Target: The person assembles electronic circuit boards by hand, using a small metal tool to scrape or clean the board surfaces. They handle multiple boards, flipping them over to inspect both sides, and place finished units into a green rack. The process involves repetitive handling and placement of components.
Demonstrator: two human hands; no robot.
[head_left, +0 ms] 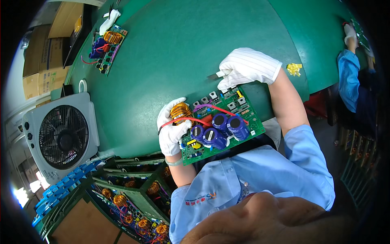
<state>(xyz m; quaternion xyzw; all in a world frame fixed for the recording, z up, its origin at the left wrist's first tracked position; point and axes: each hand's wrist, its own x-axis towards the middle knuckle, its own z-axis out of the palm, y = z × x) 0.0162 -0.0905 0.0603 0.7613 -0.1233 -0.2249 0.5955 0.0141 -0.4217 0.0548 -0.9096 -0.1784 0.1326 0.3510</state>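
Populated green circuit board (252,118) is in hand, partly overhanging the near edge of the green tabletop (162,53). Left hand (167,135), white-gloved, grips its left end around the copper-wound ring coil (180,110), thumb over the red insulated wire (185,119). Right hand (248,67), same glove, pinches a small flat dark-grey piece (213,76) just beyond the far edge; tool or part, can't tell at this angle.

Progress, my read: mostly built. Coil, purple-blue cylindrical capacitors (239,128) and silver-tabbed transistors (213,95) are on. Red wire's left end looks unattached, so lead work or touch-up is probably left. Solder side not visible.

Room: tabletop runs on beyond both hands; second populated board (109,53) sits well apart, far left. Yellow cluster of small parts (294,69) is right of the right wrist. Tight side is near-left: green board racks (142,189) below the table edge, grey box fan (63,134) beside it.
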